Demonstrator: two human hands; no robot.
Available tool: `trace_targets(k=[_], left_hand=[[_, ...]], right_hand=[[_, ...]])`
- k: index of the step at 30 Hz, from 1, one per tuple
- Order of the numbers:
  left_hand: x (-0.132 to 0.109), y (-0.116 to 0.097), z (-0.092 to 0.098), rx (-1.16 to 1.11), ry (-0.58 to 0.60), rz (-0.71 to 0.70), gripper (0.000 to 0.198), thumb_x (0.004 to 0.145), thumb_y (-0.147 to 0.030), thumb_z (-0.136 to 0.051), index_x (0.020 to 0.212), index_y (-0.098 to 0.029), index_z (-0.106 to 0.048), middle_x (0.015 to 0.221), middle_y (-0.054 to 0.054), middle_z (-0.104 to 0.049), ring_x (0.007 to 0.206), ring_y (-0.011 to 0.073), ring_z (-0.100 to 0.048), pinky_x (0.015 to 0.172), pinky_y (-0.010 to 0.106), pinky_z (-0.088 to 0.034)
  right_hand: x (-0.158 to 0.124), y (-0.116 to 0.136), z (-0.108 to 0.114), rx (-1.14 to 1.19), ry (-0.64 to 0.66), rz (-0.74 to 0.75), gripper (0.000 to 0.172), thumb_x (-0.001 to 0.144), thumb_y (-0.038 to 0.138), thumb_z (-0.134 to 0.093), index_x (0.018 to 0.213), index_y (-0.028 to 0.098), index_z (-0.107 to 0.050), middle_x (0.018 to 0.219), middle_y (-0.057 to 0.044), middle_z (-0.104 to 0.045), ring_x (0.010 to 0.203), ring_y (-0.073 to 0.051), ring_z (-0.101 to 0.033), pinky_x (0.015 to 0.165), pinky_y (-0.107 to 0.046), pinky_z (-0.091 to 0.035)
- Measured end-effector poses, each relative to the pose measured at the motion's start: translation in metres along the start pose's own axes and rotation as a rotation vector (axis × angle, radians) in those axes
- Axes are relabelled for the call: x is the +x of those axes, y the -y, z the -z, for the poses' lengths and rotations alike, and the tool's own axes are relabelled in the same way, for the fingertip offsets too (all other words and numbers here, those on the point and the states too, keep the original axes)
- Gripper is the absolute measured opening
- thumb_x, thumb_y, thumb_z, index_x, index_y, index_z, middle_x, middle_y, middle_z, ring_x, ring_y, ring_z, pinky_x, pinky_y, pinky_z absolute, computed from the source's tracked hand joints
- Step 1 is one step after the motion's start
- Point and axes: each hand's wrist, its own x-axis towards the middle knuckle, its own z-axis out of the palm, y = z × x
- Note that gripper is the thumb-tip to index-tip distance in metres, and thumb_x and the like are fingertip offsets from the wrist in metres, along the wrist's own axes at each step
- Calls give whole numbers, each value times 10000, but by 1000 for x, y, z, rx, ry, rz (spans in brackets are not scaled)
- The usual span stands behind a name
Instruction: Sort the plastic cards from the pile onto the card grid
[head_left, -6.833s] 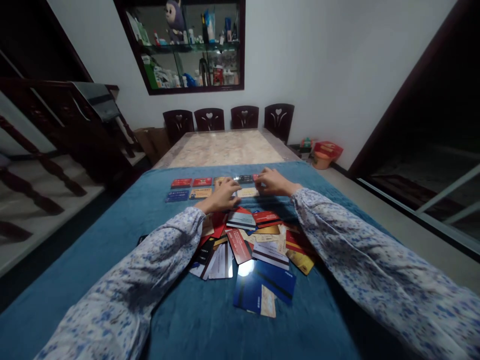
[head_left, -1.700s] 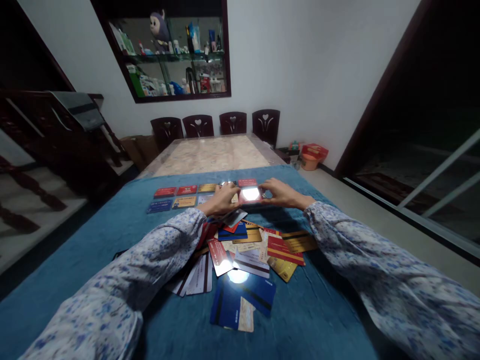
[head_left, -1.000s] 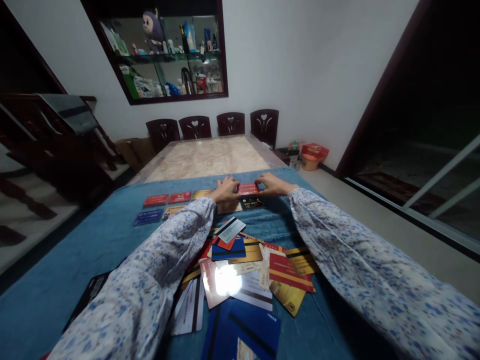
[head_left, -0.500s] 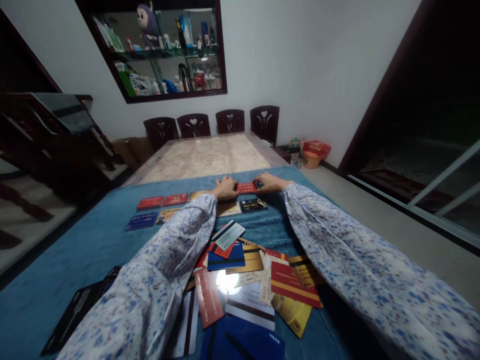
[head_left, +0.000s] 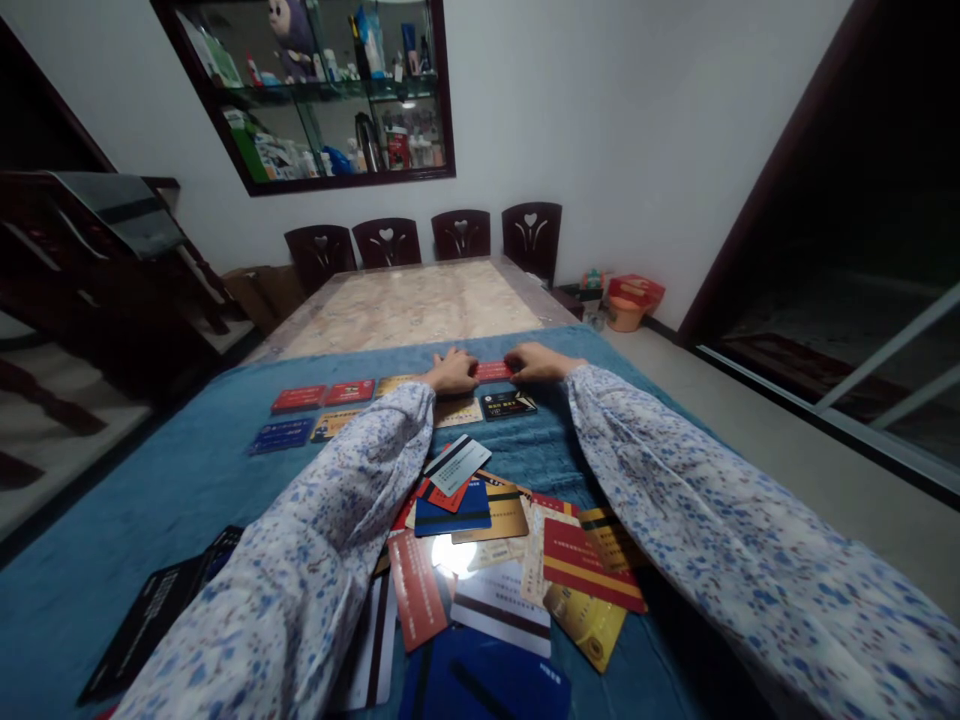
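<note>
At the far side of the blue cloth lies a red card [head_left: 493, 372], flat, between my two hands. My left hand [head_left: 452, 371] grips its left edge with bent fingers. From the other side, the fingers of my right hand [head_left: 536, 362] close on its right edge. Just nearer me is a black VIP card [head_left: 509, 404], with a pale card [head_left: 459, 411] to its left, partly under my left wrist. Further left, two red cards [head_left: 299, 399] stand in the same row, above a blue card [head_left: 282, 435] and an orange card [head_left: 335, 425]. My left sleeve hides part of these rows.
A loose heap of cards, with a silver card [head_left: 459, 464] on top, spreads between my forearms. Black cards [head_left: 150, 620] lie by my left sleeve. Beyond the blue cloth [head_left: 187, 470] stretches the marbled tabletop [head_left: 427, 300], with several dark chairs [head_left: 460, 235] behind.
The view has tilted down a little. My right fingers have drawn in closer on the red card's right edge; the cards keep their places.
</note>
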Motion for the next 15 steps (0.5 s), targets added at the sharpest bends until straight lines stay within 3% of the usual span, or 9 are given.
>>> trace_targets(k=[7,15], left_hand=[[-2,-1,0,17,17,-1,460,907,-340,-564,1348,-219,-620,1437,157,-561,1405,383,-385,1121,625,-344],[-21,-1,-1,40,-68,-15,579,906,-322,-573,1473,-211,-530,1507,172,-528,1465,384,-335,1151,629,-316]], right_hand=[[0,-2,-4,17,-27,-6,354,819,257,-692,1146,143,-763,1097,-103,-777,958,-225,-683,786,-251,-450],[-8,-5,-6,14,-62,-80,569,840,344,-721,1383,184,-664,1276,-115,-739,1155,-271,-659,931,-291,-488]])
